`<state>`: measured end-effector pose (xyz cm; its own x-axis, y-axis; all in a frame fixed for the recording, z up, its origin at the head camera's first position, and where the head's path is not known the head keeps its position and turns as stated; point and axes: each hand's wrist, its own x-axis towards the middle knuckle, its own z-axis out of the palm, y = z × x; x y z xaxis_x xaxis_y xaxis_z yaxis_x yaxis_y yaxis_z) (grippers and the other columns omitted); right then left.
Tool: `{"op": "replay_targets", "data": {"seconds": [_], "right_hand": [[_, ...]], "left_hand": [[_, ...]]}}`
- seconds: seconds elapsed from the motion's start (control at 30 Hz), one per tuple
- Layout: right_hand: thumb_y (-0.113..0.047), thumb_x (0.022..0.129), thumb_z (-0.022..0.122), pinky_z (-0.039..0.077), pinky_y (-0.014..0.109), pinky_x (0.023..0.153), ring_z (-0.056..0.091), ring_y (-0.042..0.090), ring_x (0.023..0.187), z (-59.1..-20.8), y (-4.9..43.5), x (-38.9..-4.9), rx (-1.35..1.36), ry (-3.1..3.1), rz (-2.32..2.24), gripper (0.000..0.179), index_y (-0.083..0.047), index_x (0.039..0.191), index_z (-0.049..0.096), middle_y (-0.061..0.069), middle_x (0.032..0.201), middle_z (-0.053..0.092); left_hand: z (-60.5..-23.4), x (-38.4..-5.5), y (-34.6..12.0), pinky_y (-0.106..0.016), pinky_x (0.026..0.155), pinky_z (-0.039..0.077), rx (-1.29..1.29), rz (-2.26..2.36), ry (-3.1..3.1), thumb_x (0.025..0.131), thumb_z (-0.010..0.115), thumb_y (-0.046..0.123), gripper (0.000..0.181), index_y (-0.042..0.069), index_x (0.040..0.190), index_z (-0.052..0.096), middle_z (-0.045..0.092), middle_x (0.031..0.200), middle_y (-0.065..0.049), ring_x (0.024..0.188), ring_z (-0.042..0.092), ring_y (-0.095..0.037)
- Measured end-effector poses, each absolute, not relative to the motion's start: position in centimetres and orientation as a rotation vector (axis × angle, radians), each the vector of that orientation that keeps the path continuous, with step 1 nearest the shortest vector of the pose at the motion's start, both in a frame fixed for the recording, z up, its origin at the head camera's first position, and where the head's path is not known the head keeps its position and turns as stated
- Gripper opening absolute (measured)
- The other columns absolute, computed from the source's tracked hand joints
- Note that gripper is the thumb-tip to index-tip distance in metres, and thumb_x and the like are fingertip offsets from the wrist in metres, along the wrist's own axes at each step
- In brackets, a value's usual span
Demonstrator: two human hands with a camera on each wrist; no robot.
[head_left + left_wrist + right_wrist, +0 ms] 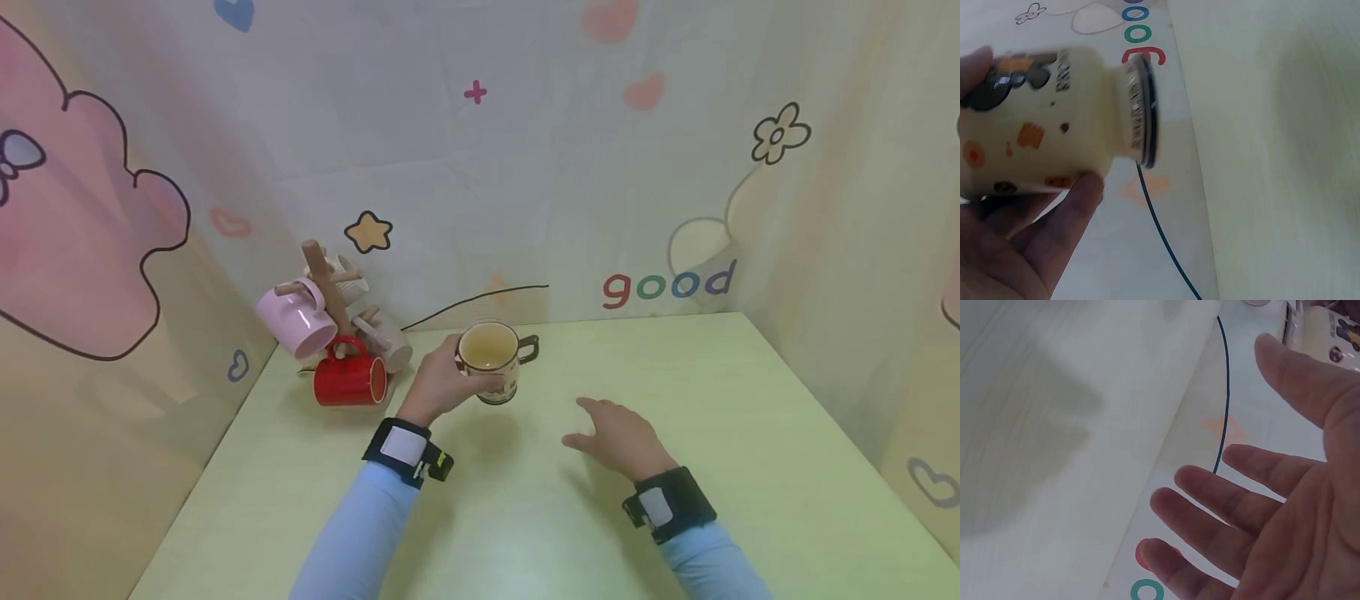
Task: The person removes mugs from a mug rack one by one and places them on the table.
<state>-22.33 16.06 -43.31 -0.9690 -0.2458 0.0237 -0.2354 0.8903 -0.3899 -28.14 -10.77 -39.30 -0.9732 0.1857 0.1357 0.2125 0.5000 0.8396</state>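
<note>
A cream mug [489,347] with a dark rim, dark handle and printed pictures is held up over the table by my left hand [444,382]. The thumb lies across its near side, and its handle points right. In the left wrist view the mug [1041,119] shows brown prints and a dark-edged foot, with fingers [1075,206] wrapped around its body. My right hand [618,435] hovers to the right of the mug, holding nothing. Its fingers [1210,515] are spread and slightly bent in the right wrist view, thumb apart from them.
At the back left, a wooden mug tree [324,283] carries a pink mug [296,321], a red mug [348,382], a grey-white mug [386,340] and a white mug [349,279]. The pale green table [675,367] meets a printed curtain [570,208] behind.
</note>
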Motion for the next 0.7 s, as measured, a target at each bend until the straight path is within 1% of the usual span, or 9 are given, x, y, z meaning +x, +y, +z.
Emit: {"op": "replay_targets", "data": {"seconds": [0.23, 0.37, 0.47, 0.57, 0.7], "right_hand": [[-0.036, 0.087, 0.076, 0.045, 0.058, 0.098, 0.056, 0.044, 0.12, -42.7, 16.0, -22.3, -0.381, 2.994, -0.607, 0.066, 0.004, 0.136, 0.054, 0.025, 0.129, 0.06], [-0.035, 0.086, 0.077, 0.044, 0.058, 0.099, 0.055, 0.044, 0.121, -42.1, 15.8, -22.3, -0.389, 2.984, -0.611, 0.068, 0.004, 0.137, 0.053, 0.025, 0.13, 0.06], [-0.033, 0.085, 0.078, 0.047, 0.057, 0.096, 0.059, 0.042, 0.117, -41.5, 15.6, -22.4, -0.398, 2.966, -0.622, 0.068, 0.003, 0.137, 0.053, 0.024, 0.126, 0.063], [-0.032, 0.083, 0.08, 0.052, 0.054, 0.089, 0.064, 0.038, 0.107, -40.8, 15.3, -22.3, -0.434, 2.946, -0.622, 0.064, 0.001, 0.133, 0.057, 0.019, 0.117, 0.067], [-0.027, 0.081, 0.082, 0.055, 0.048, 0.082, 0.066, 0.029, 0.095, -40.2, 14.8, -22.1, -0.488, 2.917, -0.64, 0.049, -0.004, 0.121, 0.066, 0.009, 0.104, 0.07]], "left_hand": [[-39.9, -27.8, -10.5, -0.046, 0.09, 0.052, -0.529, -1.428, -2.893, 0.07, 0.09, 0.037, 0.079, 0.011, 0.135, 0.052, 0.062, 0.124, -0.003, 0.112, 0.059, -0.024], [-40.0, -27.6, -10.3, -0.045, 0.092, 0.051, -0.618, -1.443, -2.957, 0.071, 0.09, 0.034, 0.078, 0.013, 0.136, 0.052, 0.063, 0.123, -0.002, 0.112, 0.06, -0.023], [-40.2, -27.5, -10.1, -0.045, 0.094, 0.05, -0.695, -1.421, -2.993, 0.071, 0.09, 0.032, 0.077, 0.014, 0.136, 0.053, 0.063, 0.123, 0.0, 0.113, 0.059, -0.021], [-40.4, -27.4, -9.8, -0.044, 0.095, 0.049, -0.768, -1.392, -3.019, 0.071, 0.091, 0.032, 0.077, 0.016, 0.136, 0.053, 0.063, 0.123, 0.001, 0.114, 0.059, -0.02], [-41.0, -27.2, -9.3, -0.043, 0.094, 0.05, -0.851, -1.387, -3.039, 0.069, 0.091, 0.032, 0.076, 0.017, 0.134, 0.054, 0.063, 0.121, 0.004, 0.112, 0.059, -0.017]]}}
